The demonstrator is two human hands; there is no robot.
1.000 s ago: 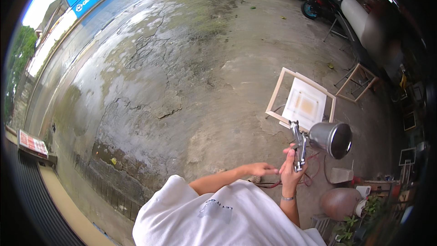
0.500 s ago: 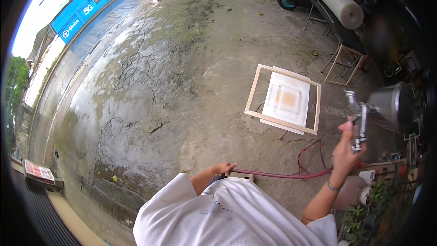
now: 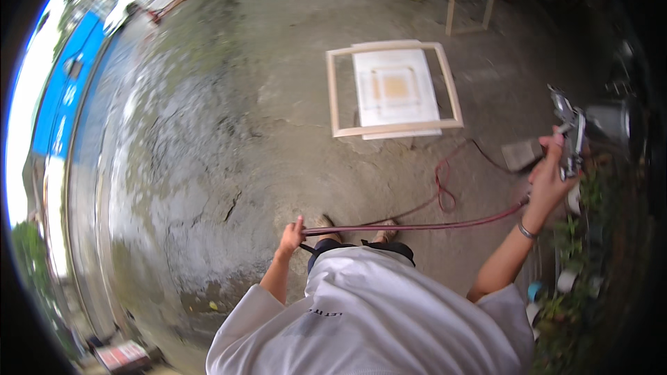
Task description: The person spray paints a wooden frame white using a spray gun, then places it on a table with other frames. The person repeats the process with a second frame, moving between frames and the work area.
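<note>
In my right hand (image 3: pixel 550 179) is a silver spray gun (image 3: pixel 571 132), held by its handle, with a metal cup (image 3: pixel 608 123) blurred at its side. A dark red hose (image 3: pixel 424 227) stretches from near my right wrist across to my left hand (image 3: pixel 292 235), which is closed around it. Ahead of me, a pale wooden frame (image 3: pixel 333 94) surrounds a white board (image 3: pixel 394 88) with a tan square in its middle. Both appear raised a little above the ground, though their support is mostly hidden. Neither hand touches them.
A loop of the hose (image 3: pixel 445 191) lies on the cracked concrete floor (image 3: pixel 278 132). Potted plants (image 3: pixel 566 250) line my right side, near a grey block (image 3: pixel 522 155). A wooden-legged stand (image 3: pixel 451 3) is farther ahead. Blue wall panels (image 3: pixel 66 90) stand at the far left.
The view has turned, so the frame and board appear farther left and higher. My left hand has moved out to the left with the hose. The spray gun remains in my right hand.
</note>
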